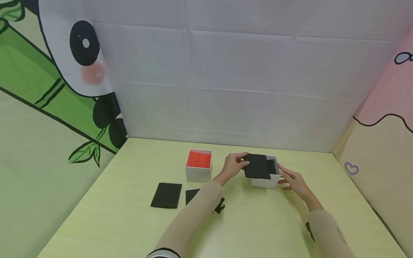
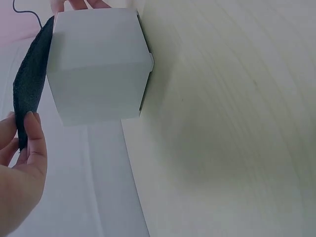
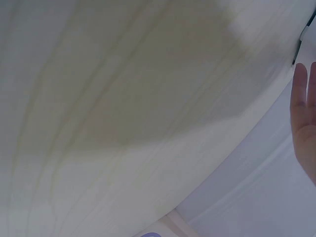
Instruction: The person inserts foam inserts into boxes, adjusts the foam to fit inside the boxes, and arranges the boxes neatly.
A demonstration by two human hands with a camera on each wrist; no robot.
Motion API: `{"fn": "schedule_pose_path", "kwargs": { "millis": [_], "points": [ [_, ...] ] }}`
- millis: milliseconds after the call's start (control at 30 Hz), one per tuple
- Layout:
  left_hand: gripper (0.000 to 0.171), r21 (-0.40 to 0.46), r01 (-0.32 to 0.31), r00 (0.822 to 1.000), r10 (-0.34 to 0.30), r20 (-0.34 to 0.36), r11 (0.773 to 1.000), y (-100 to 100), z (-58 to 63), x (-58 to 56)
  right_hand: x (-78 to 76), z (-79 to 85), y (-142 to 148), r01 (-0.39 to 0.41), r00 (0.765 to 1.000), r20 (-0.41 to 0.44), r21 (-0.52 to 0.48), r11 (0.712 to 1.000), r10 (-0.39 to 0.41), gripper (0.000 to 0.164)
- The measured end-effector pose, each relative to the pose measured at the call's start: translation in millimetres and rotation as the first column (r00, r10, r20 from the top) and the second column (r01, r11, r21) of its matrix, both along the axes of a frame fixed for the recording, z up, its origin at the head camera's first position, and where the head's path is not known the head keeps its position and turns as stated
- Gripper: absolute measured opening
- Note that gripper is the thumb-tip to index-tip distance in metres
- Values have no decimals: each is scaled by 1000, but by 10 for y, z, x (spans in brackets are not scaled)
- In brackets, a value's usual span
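My left hand (image 1: 233,165) pinches a folded black cloth (image 1: 257,166) by its left edge, thumb on top. The cloth lies flat over the open top of a white box (image 1: 262,183), covering its left part. Darker black material (image 1: 272,166) shows inside the box at the right. In the left wrist view the cloth (image 2: 32,79) stands edge-on against the box's rim. My right hand (image 1: 294,182) is at the box's right side, fingers extended, fingertips at the wall. The right wrist view shows only part of that hand (image 3: 303,123), its fingers straight.
A second white box (image 1: 197,174) holding red cloth (image 1: 199,159) stands to the left. Nearer on the table (image 1: 258,222) lies a flat black cloth (image 1: 166,195). Another black piece (image 1: 191,194) is partly hidden by my left forearm. A pale wall sheet (image 1: 232,118) hangs behind.
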State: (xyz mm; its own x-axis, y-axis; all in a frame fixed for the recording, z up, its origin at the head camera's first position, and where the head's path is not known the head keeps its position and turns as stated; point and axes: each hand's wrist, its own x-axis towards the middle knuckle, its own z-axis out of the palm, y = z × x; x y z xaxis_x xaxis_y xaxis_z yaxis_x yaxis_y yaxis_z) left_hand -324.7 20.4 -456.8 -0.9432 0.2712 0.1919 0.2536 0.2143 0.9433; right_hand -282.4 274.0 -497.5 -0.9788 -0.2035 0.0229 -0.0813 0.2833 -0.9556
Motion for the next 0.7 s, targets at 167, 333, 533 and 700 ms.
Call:
{"fn": "schedule_pose_path", "kwargs": {
  "millis": [167,333,533,700],
  "points": [
    [43,-41,-4,1000,4,-10,999,46,9,-27,5,5,-1,2,1000,4,-3,1000,-2,50],
    [46,-133,-7,1000,4,-20,991,93,19,-65,3,3,3,0,1000,1,-6,1000,0,49],
    [48,-230,-17,1000,13,-21,973,158,31,-110,0,-7,-1,-6,1000,1,-12,1000,6,48],
    [49,-269,-12,999,1,-39,963,217,42,-132,5,-7,-7,0,1000,1,-12,1000,0,48]
  ]
}}
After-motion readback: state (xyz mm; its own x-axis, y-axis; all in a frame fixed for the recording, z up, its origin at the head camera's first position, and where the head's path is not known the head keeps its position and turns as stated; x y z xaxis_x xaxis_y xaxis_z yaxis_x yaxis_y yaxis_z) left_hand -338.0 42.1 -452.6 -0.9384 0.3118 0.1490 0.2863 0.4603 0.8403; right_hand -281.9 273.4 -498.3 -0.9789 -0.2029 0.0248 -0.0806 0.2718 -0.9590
